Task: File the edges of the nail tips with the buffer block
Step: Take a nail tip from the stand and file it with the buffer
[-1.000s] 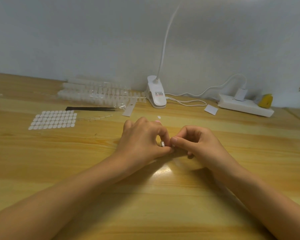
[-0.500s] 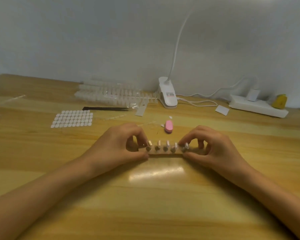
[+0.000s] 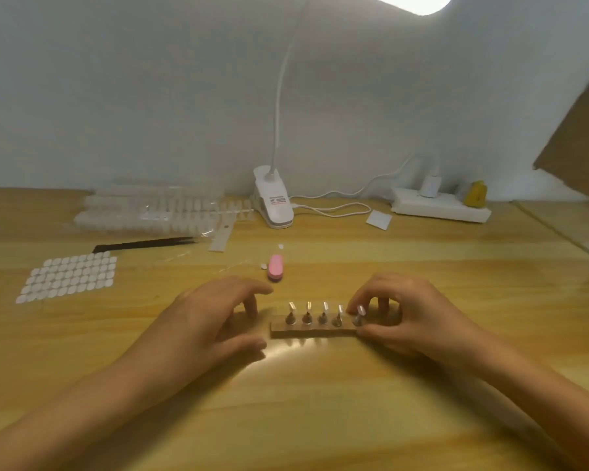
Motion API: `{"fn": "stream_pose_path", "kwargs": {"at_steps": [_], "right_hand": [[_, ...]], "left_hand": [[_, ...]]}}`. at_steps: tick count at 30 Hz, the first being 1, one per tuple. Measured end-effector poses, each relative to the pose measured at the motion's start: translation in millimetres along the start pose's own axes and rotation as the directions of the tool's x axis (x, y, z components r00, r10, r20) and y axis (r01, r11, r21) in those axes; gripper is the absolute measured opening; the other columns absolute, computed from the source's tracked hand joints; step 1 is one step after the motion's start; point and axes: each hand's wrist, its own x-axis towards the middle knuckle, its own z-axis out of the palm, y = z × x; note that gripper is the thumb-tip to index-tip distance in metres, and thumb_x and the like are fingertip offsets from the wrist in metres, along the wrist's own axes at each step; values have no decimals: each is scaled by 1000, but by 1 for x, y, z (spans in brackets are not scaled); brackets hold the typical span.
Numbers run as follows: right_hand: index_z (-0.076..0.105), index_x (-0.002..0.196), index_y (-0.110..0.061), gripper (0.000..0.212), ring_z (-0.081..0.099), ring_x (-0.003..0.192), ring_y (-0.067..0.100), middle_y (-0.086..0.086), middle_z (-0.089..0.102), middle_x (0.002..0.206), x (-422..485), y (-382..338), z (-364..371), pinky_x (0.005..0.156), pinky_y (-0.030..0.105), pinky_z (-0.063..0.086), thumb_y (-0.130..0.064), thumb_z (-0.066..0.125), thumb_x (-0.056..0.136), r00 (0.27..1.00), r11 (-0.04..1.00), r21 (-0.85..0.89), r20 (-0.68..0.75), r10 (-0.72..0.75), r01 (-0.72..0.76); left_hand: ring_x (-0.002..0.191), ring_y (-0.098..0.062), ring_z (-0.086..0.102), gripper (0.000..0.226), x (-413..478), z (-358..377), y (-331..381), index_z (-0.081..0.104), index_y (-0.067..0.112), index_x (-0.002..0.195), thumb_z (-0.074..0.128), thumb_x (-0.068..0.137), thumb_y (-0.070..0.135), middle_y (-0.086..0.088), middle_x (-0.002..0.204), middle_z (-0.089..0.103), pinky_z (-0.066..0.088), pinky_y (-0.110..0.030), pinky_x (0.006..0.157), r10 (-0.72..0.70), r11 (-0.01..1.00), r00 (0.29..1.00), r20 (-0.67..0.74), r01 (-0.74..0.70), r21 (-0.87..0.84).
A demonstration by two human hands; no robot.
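since half a second back, has let go of the holder's (image 3: 315, 330) left end with the left hand (image 3: 215, 322); rests it now just left of the holder, fingers loose and spread, holding nothing. pinches the holder's right end with the right hand (image 3: 400, 321), thumb in front, fingers behind, beside the last of five nail tips (image 3: 324, 307) upright on the holder. leaves the pink buffer block (image 3: 275, 271) untouched on the surface (image 3: 320, 419), just behind the holder's left end. probably light, slightly spongy and gritty: best gripped by its long sides. seem thin and brittle, those tips, so calls for light strokes.
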Motion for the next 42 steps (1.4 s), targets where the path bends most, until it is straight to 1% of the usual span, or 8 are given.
{"fn": "stream_pose_path", "kwargs": {"at_steps": [7,11,16,23,29,34,39,42], "right_hand": [[59,89,-41,24,53,83,-6,-25,55,94,-51,104,-63,58,18,36,-33,78,79,872,882,-190,-340,353,-431],[60,85,-24,20,59,80,12,0,65,100,-55,179,-101,60,28,39,-22,79,81,580,712,-2,-581,571,-703],[62,92,-15,22,62,90,31,14,68,105,-69,246,-132,66,32,41,-35,71,89,171,381,202,-644,746,-902],[64,112,4,61,62,107,41,26,64,117,-61,273,-138,79,40,46,-53,60,93,-39,228,321,-651,758,-919],[65,108,1,55,63,104,38,23,66,113,-53,272,-137,72,35,40,-51,67,90,-13,210,279,-629,777,-937],[68,103,-20,28,54,83,21,8,68,107,-56,267,-130,53,24,28,-45,67,91,189,390,169,-662,725,-905],[63,110,-27,18,55,90,15,-2,56,109,-72,276,-134,69,31,45,-38,57,97,592,632,-163,-580,560,-758],[58,128,-25,35,59,108,26,7,55,124,-72,287,-140,81,38,48,-45,45,102,583,532,-267,-534,612,-804]], "left_hand": [[98,-2,46,23,85,63,60,57,39,113,53,92,46,20,107,48,44,-24,76,206,978,976,64,-208,29],[100,-15,51,27,145,106,91,48,36,124,43,98,41,13,106,58,36,-29,73,187,972,982,13,-187,140],[90,-12,52,23,154,116,83,52,36,118,43,98,42,16,81,51,28,-29,66,153,986,988,2,-152,61],[88,-9,51,21,154,113,86,52,37,116,43,98,41,18,78,49,33,-28,67,157,988,988,0,-157,-7],[86,-8,49,20,153,110,86,52,38,116,47,97,35,19,71,40,33,-28,67,143,990,990,14,-142,-19],[83,-7,48,20,153,110,83,53,38,115,48,97,33,21,68,39,34,-27,67,131,991,991,22,-130,-39],[76,-4,41,18,156,112,82,53,39,113,47,97,36,19,66,42,27,-25,63,129,990,992,-9,-129,-57],[75,-3,43,17,156,112,81,54,39,112,47,97,36,17,67,45,27,-20,60,119,989,993,-9,-119,-83]]}}
